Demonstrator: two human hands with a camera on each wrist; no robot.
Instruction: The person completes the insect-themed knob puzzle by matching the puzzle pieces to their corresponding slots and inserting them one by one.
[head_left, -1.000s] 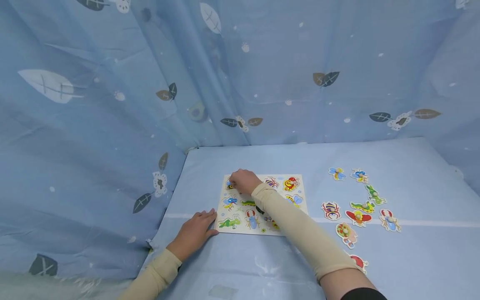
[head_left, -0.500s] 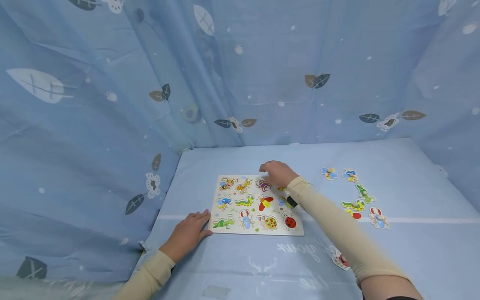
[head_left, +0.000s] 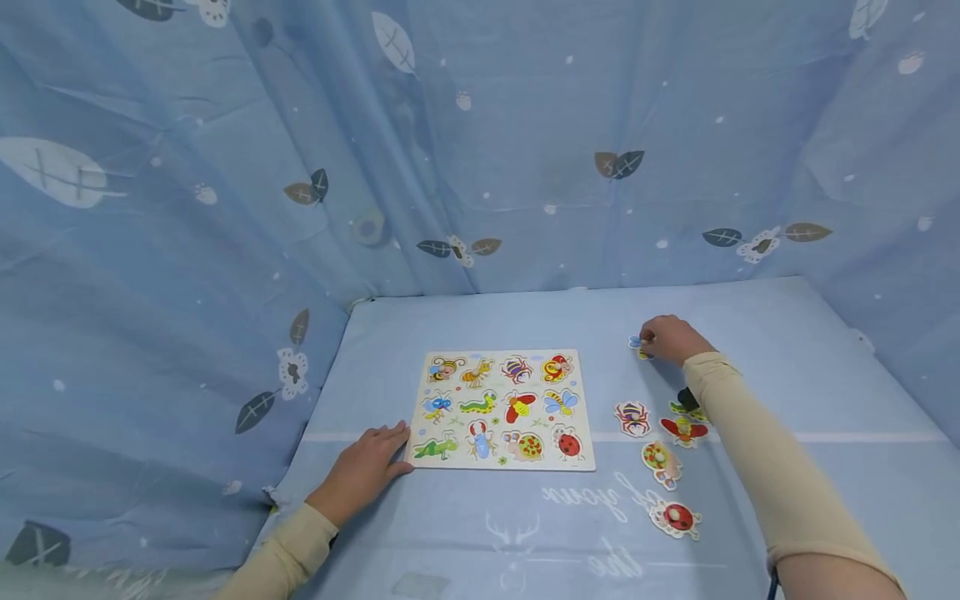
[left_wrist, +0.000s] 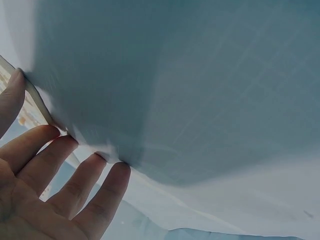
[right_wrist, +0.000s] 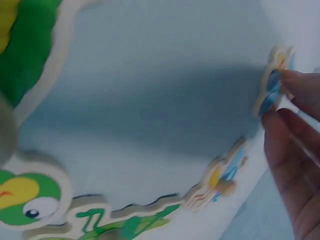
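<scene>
My left hand (head_left: 367, 467) rests at the left edge of a white insect puzzle board (head_left: 461, 463), its fingers extended. In the left wrist view, the thumb (left_wrist: 11, 102) touches the board's edge while the other fingertips reach the cloth. Off to the right, my right hand (head_left: 675, 340) pinches a blue-winged bee puzzle piece (head_left: 636, 342) between thumb and fingers. That bee piece (right_wrist: 272, 87) is tipped up on its side in the right wrist view. Rows of printed insects cover the board.
Loose puzzle pieces lie right of the board: a spider (head_left: 632, 419), a red-winged insect (head_left: 684, 430), a snail (head_left: 660, 460) and a ladybug (head_left: 677, 517). The right wrist view also shows a grasshopper (right_wrist: 145, 220) and a blue insect piece (right_wrist: 227, 175). Curtains surround the cloth-covered table.
My right hand has moved from the board's upper left corner across to the right and taken hold of the bee piece. The left hand stays at the board's edge. The head view has shifted slightly.
</scene>
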